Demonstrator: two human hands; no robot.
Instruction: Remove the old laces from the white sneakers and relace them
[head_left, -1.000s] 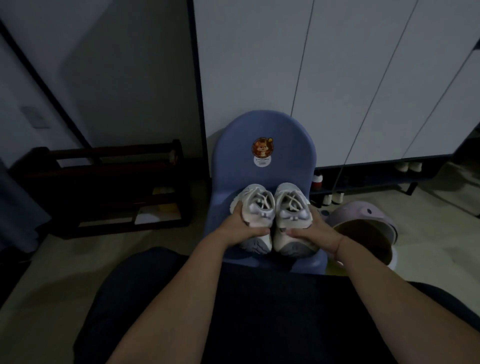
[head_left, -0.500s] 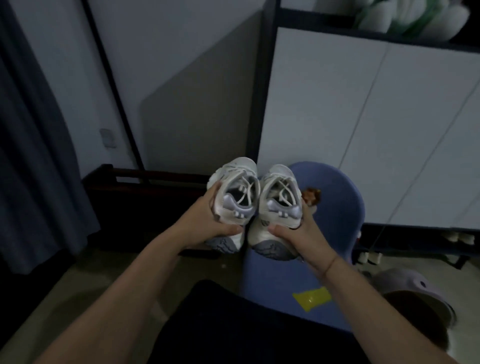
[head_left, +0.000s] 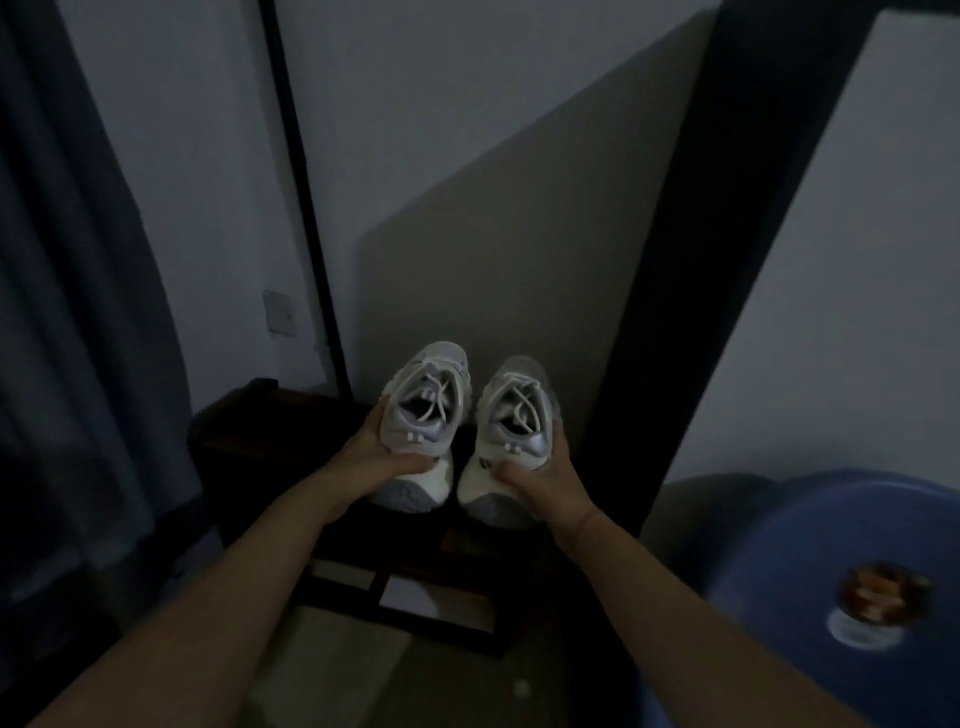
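Both arms outstretched, a person holds two white sneakers aloft side by side, heels toward the body, toes pointing up and away, long axes parallel. The left hand (head_left: 375, 461) fingers curl round the left sneaker (head_left: 425, 410) at its heel; the right hand (head_left: 551, 480) grips the right sneaker (head_left: 515, 423) likewise. Both are laced. A dark rack (head_left: 234, 431) stands below the fingers.

Dim light here. A dark blue curtain (head_left: 78, 312) hangs on the left, next to a pale wall (head_left: 415, 104) with a switch plate (head_left: 280, 312). A beige panel (head_left: 519, 260) stands behind a dark wooden rack (head_left: 249, 431). On the right there's a white cabinet door (head_left: 857, 286), with a blue chair (head_left: 831, 545) below it. The floor (head_left: 337, 670) is pale.
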